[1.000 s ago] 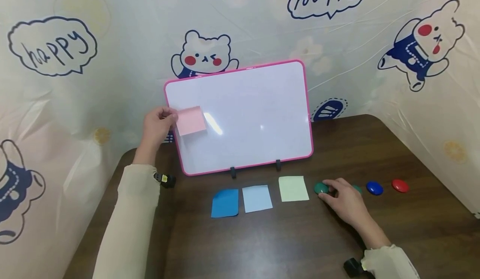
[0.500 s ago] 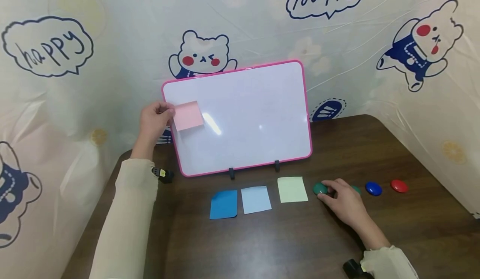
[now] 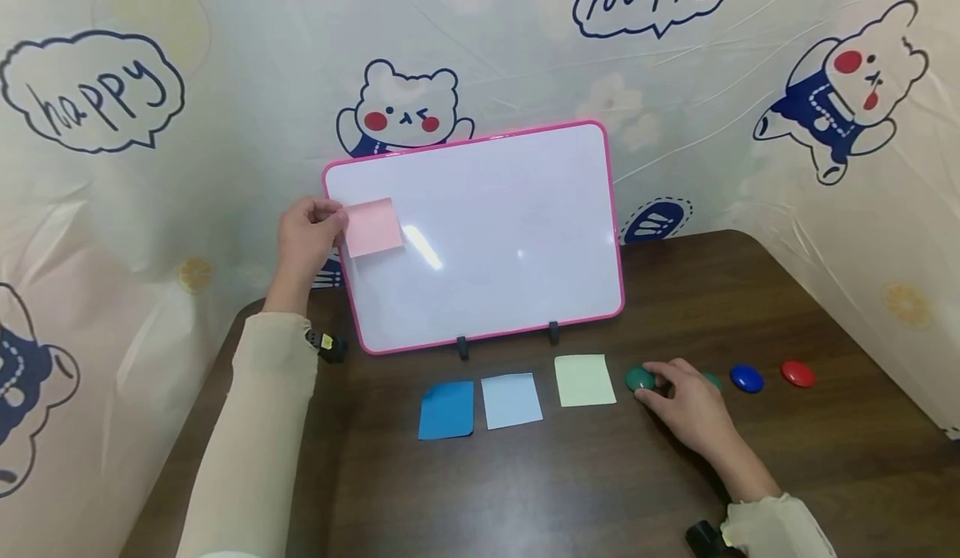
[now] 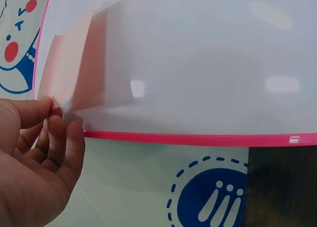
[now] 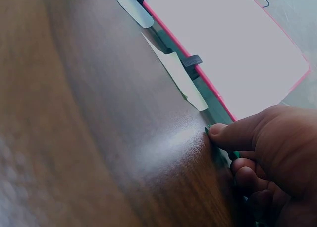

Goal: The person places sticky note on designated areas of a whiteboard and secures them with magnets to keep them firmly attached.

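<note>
Table (image 3: 480, 491), dark brown, bears a pink-rimmed whiteboard (image 3: 487, 275). Well apart, the left hand (image 3: 304, 237) pinches a pink note (image 3: 375, 226) at the whiteboard's left edge; the right hand (image 3: 693, 408), near a pale green note (image 3: 585, 381), pinches a green disc (image 3: 639, 378) on the table.

Both sleeves (image 3: 258, 416) are cream — with black wrist cameras (image 3: 337, 350), the left one yellow-marked.

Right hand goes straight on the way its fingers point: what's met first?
Past the green disc it pinches, the right hand would likely meet the pale green paper first; exact line and height are unclear.
</note>
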Demonstrator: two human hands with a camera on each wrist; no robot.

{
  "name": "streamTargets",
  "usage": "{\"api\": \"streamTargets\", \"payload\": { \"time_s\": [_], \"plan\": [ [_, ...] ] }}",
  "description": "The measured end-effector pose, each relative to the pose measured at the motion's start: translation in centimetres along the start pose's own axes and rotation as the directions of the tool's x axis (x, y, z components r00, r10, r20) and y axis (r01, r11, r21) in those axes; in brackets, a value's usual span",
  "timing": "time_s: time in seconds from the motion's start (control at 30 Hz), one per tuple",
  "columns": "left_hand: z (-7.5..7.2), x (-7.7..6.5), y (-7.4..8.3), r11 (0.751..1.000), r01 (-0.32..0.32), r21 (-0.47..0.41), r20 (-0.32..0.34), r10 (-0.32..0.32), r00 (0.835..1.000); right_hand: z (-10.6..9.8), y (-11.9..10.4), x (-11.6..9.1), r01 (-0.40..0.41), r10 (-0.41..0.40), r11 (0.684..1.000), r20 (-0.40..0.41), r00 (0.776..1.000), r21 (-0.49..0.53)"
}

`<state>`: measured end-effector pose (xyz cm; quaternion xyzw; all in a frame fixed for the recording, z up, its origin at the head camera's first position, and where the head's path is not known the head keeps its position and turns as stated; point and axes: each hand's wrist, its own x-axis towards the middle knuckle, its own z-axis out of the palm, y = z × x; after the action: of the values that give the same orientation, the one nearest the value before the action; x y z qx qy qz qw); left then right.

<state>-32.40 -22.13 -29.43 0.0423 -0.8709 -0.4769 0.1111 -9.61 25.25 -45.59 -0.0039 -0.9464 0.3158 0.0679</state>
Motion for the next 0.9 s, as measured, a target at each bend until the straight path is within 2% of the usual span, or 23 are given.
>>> {"api": "streamTargets", "payload": {
  "time_s": [0.37,0.63,0.9],
  "plan": [
    [0.5,0.0,0.1,0.999,0.026,-0.020,-0.094,-0.027,0.995,-0.1,-0.2,0.0,0.008,-0.008,1.000,-0.001,1.000,0.006],
    [0.8,0.0,0.3,0.999,0.039,0.027,-0.135,-0.035,0.990,-0.1,-0.5,0.1,-0.001,0.001,1.000,0.006,1.000,-0.003],
    [1.4,-0.3,0.5,0.999,0.041,0.030,-0.176,-0.036,0.984,0.1,-0.1,0.0,0.000,0.000,1.000,0.010,1.000,-0.007]
  ]
}}
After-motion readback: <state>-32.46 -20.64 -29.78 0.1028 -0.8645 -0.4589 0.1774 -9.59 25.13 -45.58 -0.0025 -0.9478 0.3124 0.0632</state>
